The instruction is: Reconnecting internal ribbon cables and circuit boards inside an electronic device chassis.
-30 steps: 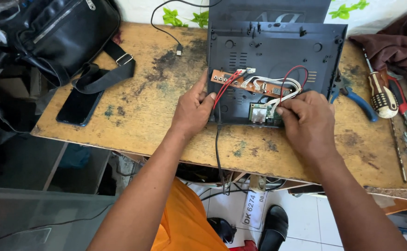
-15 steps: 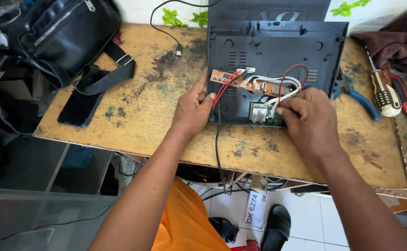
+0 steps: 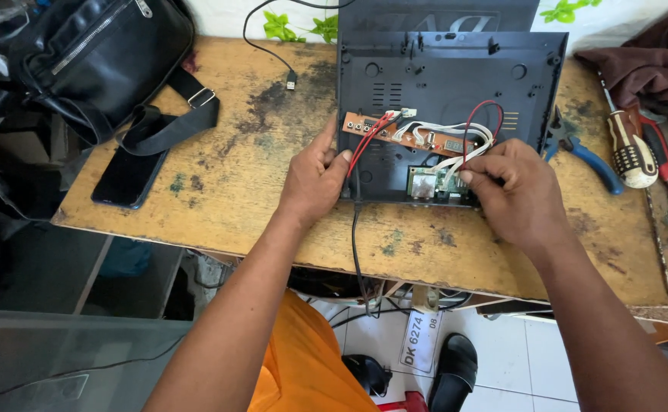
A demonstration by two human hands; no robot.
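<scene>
1. Fingers (image 3: 477, 177) of the right hand (image 3: 513, 194) pinch white wires (image 3: 456, 156) at the case's (image 3: 456, 76) 5 o'clock corner.
2. Left hand (image 3: 315, 179) grips the case's 9 o'clock edge, thumb up.
3. Case lies open at the table's (image 3: 227, 191) 12 o'clock.

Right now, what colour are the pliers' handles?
Blue, on the pliers right of the open case; head view shows them.

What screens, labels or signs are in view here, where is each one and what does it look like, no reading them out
Phone: flat on the wooden table's left edge beside the black bag, dark rectangular screen, unlit.
Plate-like sign: below the table near the floor, white rectangle with dark characters.
Embossed marking: on the dark casing lid behind the open device, grey on grey.
</scene>
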